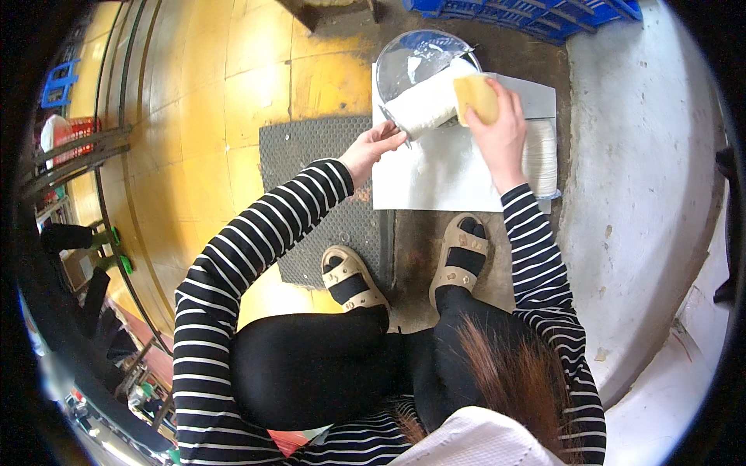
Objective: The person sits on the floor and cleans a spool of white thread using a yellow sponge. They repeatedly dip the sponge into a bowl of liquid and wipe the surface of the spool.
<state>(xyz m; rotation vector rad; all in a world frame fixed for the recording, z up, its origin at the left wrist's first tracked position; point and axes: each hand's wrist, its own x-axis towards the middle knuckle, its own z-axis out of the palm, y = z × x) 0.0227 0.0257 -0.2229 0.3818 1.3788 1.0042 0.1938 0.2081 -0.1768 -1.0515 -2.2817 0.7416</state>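
Observation:
A large clear bowl lies on a white sheet at the far middle, its near-left edge running down toward me. At that edge my left hand is closed, thumb and fingertips pinching the rim. A thick white roll or stack lies slantwise in and across the bowl; its exact kind is unclear. Against the roll's right end my right hand grips a pale yellow sponge-like block, fingers wrapped over its right side. Beside my right wrist lies a stack of thin white pieces, partly in clear plastic.
Under these things is a white sheet, with a black studded mat to its left. A blue plastic crate stands at the far end. A pale wall rises close on the right. My sandalled feet are just nearer than the sheet.

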